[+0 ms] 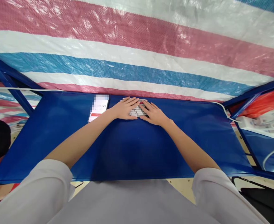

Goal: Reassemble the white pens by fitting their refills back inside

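Note:
A small block of whitish, flat pieces set in rows (136, 112), with dark lines between them and a bit of red near its far side, lies on the blue tabletop (137, 149). My left hand (125, 109) rests over its left side, fingers stretched out and pointing to the right. Over the right side lies my right hand (153, 113), its fingers extended and slightly spread. Both thumbs reach along the near edge of the block. Much of it is hidden under my hands, so its exact kind cannot be made out.
A phone (99, 108) with a lit screen lies left of my left hand. Behind the table hangs a striped plastic sheet (137, 54). Blue metal posts stand at both sides. A white cable (223, 109) runs at the right, near white items (260, 124) and a red bag (271, 102).

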Demonstrator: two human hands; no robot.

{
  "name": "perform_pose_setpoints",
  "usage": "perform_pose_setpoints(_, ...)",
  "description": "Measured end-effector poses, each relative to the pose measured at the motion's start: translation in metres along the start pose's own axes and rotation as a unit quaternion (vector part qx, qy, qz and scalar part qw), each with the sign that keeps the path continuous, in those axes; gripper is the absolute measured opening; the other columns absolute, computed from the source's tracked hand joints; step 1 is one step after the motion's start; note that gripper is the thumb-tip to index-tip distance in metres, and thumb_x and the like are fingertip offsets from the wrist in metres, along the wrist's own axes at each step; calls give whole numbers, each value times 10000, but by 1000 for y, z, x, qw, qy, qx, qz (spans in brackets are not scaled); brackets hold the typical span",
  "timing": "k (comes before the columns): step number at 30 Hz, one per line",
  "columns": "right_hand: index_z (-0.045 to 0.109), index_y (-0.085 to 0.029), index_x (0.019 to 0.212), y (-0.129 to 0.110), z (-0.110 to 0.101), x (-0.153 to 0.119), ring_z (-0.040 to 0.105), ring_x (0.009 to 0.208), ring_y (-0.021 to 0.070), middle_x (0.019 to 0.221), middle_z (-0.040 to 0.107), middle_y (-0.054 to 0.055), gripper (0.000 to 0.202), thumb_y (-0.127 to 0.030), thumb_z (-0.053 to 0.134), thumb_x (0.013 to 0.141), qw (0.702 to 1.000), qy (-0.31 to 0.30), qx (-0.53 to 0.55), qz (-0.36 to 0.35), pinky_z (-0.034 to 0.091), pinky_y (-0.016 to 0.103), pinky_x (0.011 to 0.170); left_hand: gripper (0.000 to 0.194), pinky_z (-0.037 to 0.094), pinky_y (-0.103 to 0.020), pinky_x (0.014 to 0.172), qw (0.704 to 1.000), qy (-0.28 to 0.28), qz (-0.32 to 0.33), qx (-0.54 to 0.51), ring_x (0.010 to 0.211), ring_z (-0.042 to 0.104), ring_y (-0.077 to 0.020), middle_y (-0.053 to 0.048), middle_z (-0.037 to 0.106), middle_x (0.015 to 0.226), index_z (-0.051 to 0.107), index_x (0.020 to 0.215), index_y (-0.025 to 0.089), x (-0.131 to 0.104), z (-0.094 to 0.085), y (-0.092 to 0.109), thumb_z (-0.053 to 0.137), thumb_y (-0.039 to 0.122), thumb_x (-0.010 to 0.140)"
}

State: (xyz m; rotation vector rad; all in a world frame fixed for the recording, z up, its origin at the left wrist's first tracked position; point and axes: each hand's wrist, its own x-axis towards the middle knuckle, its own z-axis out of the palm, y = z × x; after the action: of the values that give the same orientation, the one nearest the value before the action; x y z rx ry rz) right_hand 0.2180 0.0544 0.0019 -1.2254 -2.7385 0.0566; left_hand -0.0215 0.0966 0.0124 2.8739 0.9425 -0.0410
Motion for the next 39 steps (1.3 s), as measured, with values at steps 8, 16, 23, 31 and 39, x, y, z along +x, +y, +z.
perform_pose_setpoints(8, 345, -144, 1511, -6, 3, 0, 302, 1480, 301, 1599, 296, 155, 682, -559, 338, 971, 1000, 1, -6, 17, 288, 518, 1196, 913, 47, -405, 1221, 1000, -3, 16, 3, 1511, 150, -270, -146, 196, 1623, 245, 1546, 103, -1, -1, -6, 439, 694, 877)
perform_pose_setpoints(16, 339, -165, 1514, -8, 1, -3, 285, 1488, 292, 1605, 286, 141, 676, -564, 344, 968, 1000, 4, 0, 30, 299, 512, 1192, 945, 28, -423, 1222, 1000, -1, 9, -10, 1508, 159, -282, -152, 196, 1621, 241, 1545, 85, -2, -2, -4, 446, 708, 865)
perform_pose_setpoints(23, 345, -174, 1511, -6, -3, -2, 295, 1485, 284, 1598, 307, 139, 679, -575, 352, 963, 999, 10, 8, 47, 300, 515, 1195, 942, 32, -430, 1219, 1000, -4, 0, -24, 1503, 184, -275, -148, 208, 1619, 232, 1552, 123, -1, -6, 0, 480, 701, 852)
perform_pose_setpoints(31, 364, -162, 1502, -7, -2, 2, 310, 1479, 283, 1593, 323, 131, 679, -578, 343, 966, 999, 13, 12, 42, 312, 502, 1191, 920, 57, -437, 1218, 1000, 0, -8, -27, 1498, 199, -289, -154, 246, 1608, 280, 1537, 107, -1, -8, 1, 444, 715, 866)
perform_pose_setpoints(39, 403, -191, 1484, -10, -2, 3, 330, 1468, 293, 1575, 368, 116, 639, -561, 366, 965, 999, 19, 19, 45, 327, 517, 1181, 867, 62, -452, 1218, 999, 16, -19, -21, 1485, 240, -292, -152, 285, 1594, 316, 1529, 125, -4, -4, 0, 391, 708, 891)
